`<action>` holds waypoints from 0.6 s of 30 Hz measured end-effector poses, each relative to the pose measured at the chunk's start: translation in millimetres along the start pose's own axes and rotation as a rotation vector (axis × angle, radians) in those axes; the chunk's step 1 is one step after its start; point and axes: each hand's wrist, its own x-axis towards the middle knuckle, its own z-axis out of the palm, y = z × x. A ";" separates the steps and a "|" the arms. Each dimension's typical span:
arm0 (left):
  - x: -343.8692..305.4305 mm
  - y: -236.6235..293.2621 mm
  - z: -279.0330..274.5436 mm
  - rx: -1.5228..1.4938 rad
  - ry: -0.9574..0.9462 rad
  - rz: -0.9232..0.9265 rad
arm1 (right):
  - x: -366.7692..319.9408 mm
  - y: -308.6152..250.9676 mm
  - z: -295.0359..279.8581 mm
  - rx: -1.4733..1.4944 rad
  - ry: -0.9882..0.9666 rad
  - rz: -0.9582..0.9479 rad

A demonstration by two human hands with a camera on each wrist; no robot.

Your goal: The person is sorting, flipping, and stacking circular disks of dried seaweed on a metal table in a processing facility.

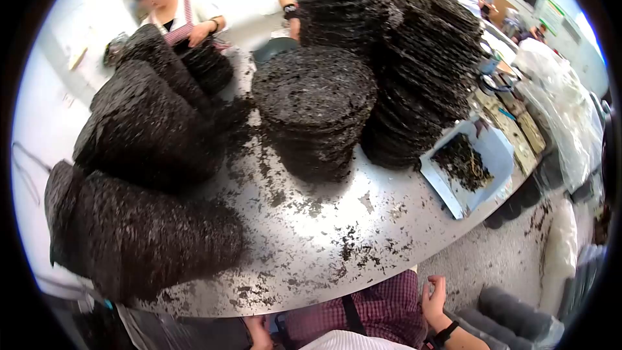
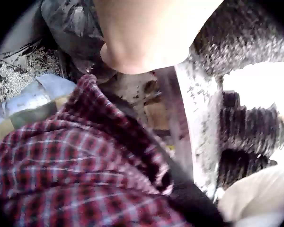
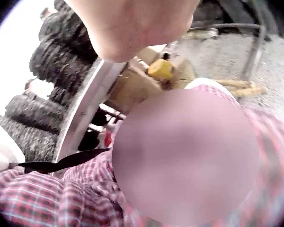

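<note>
My right hand (image 1: 435, 301) is held beside the red checked apron (image 1: 382, 304), off the table's near edge, its fingers loosely bent and nothing in them. At the bottom of the head view my left hand (image 1: 259, 332) is low against the table's near edge, its fingers hidden. Both wrist views show only the heel of each hand near the apron. In front stands a stack of dark, round, dried seaweed-like sheets (image 1: 314, 84). A toppled stack (image 1: 149, 233) lies along the table's left side, close to my left hand.
Dark flakes litter the metal table (image 1: 311, 214). A leaning tall stack (image 1: 421, 84) rises at the right behind a blue dustpan-like tray (image 1: 499, 139) of scraps. Another person (image 1: 175, 16) works across the table at left. Black wrapped rolls (image 1: 512, 314) lie on the floor.
</note>
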 end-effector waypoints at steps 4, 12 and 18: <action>-20.0 71.6 7.8 -0.319 0.278 0.124 | 40.7 -29.3 10.6 0.579 -0.058 0.208; 19.3 70.8 -1.2 -0.292 0.103 0.041 | 91.1 -15.8 21.6 1.399 -0.307 0.694; 5.0 70.9 17.8 -0.394 0.231 0.107 | 98.8 -5.3 32.8 1.450 -0.295 0.613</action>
